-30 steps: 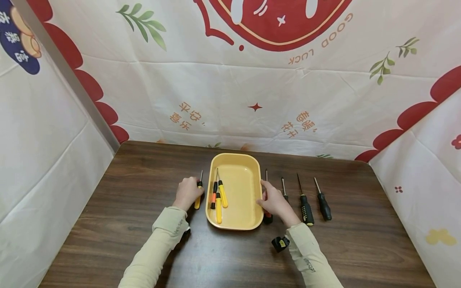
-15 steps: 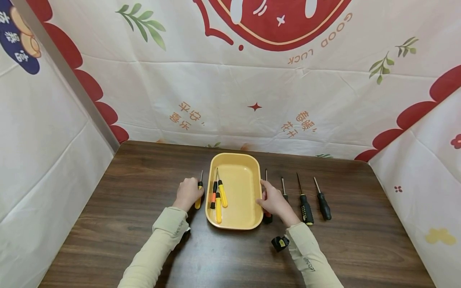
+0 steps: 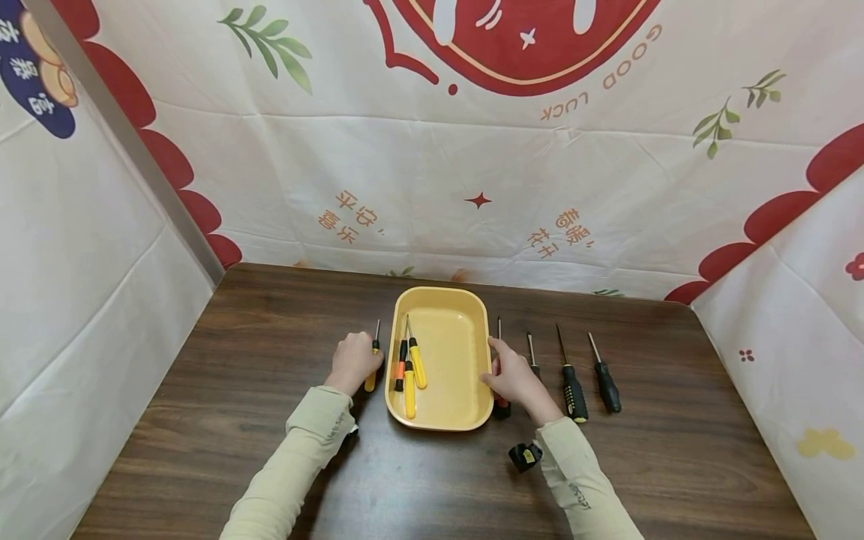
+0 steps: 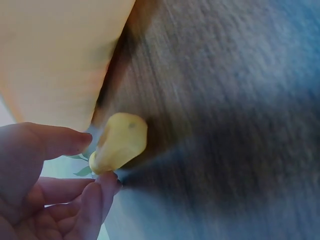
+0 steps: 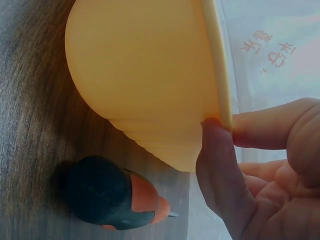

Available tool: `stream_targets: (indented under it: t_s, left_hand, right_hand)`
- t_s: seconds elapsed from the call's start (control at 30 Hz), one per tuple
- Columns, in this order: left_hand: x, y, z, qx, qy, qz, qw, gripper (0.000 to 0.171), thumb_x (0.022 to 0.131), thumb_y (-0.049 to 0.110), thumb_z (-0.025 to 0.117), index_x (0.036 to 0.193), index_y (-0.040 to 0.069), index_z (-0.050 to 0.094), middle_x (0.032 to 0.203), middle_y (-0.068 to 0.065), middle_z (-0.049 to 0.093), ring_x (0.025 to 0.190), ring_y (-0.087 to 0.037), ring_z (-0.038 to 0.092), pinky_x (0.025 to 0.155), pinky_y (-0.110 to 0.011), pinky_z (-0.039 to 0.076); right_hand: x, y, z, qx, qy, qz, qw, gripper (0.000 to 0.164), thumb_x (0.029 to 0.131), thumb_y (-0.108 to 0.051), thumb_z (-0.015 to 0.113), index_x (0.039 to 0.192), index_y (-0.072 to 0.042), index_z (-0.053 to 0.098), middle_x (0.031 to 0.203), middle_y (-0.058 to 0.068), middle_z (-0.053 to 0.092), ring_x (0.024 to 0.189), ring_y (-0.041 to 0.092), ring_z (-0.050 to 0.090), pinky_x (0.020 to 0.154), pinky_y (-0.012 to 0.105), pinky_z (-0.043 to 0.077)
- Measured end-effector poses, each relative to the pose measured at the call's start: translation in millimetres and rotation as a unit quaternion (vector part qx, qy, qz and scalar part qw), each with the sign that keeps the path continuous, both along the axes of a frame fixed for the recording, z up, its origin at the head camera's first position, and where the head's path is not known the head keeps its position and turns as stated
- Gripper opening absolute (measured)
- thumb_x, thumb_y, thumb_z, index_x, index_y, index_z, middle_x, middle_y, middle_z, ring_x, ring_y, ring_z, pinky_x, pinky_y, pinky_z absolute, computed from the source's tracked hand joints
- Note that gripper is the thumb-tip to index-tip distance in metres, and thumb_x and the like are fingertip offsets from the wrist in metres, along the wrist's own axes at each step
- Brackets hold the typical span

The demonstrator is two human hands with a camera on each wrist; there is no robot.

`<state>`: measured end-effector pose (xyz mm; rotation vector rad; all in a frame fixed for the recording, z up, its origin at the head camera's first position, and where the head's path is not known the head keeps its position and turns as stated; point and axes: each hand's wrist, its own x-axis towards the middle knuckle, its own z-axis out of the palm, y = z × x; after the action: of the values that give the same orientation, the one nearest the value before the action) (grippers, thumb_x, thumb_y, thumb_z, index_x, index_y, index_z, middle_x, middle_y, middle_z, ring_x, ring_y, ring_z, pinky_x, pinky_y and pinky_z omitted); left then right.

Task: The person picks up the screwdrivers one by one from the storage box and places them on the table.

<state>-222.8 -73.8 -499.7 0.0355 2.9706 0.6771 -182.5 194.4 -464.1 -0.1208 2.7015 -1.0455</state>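
Note:
My left hand [image 3: 352,362] is left of the yellow tray, holding a small screwdriver [image 3: 370,382] with a yellow handle. In the left wrist view, the thumb and fingers pinch that yellow handle [image 4: 125,142] close over the table. My right hand [image 3: 516,375] grips the right rim of the tray [image 3: 459,424]. The right wrist view has the tray's rim [image 5: 216,60] pinched between thumb and finger. Inside the tray, along its left side, lie two yellow-handled screwdrivers [image 3: 409,397] and an orange-and-black one [image 3: 400,375].
Beside the tray lies a black-and-red screwdriver [image 3: 502,409], partly behind my right hand. Farther right are a black-and-yellow screwdriver [image 3: 574,394], a black one [image 3: 607,388] and another [image 3: 531,349] partly hidden by the hand. A printed cloth [image 3: 432,172] hangs behind the wooden table [image 3: 688,420].

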Motion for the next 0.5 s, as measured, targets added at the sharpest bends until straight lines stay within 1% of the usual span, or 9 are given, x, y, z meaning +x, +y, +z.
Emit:
stream_targets:
  t_s: [0.27, 0.37, 0.5]
  left_hand:
    - [-0.1, -1.5, 3.4, -0.002, -0.015, 0.016, 0.9998, 0.043, 0.084, 0.025, 0.061, 0.049, 0.012, 0.04, 0.047, -0.001, 0.042, 0.045, -0.016, 0.046, 0.041, -0.027, 0.035]
    - [-0.5, -2.5, 4.0, -0.007, -0.017, 0.019, 0.9997, 0.042, 0.084, 0.027, 0.062, 0.05, 0.01, 0.043, 0.05, -0.003, 0.045, 0.046, -0.017, 0.046, 0.042, -0.028, 0.036]
    - [-0.2, -0.9, 3.3, -0.012, -0.019, 0.01, 0.9997, 0.037, 0.083, 0.029, 0.063, 0.057, 0.006, 0.052, 0.055, -0.006, 0.051, 0.049, -0.018, 0.048, 0.043, -0.029, 0.037]
  right_hand:
    - [-0.4, -0.2, -0.9, 0.0, -0.006, -0.004, 1.0, 0.066, 0.08, 0.0, 0.062, 0.137, 0.005, 0.029, 0.069, 0.007, 0.051, 0.046, 0.013, 0.048, 0.044, 0.028, 0.042]
    - [-0.4, -0.3, -0.7, 0.0, -0.006, -0.005, 1.0, 0.066, 0.08, 0.0, 0.062, 0.137, 0.005, 0.029, 0.068, 0.007, 0.051, 0.046, 0.013, 0.048, 0.044, 0.028, 0.042]
    - [-0.4, 0.1, -0.6, 0.001, -0.001, -0.004, 1.0, 0.065, 0.079, 0.0, 0.062, 0.136, 0.006, 0.03, 0.068, 0.007, 0.051, 0.046, 0.013, 0.048, 0.044, 0.027, 0.042]
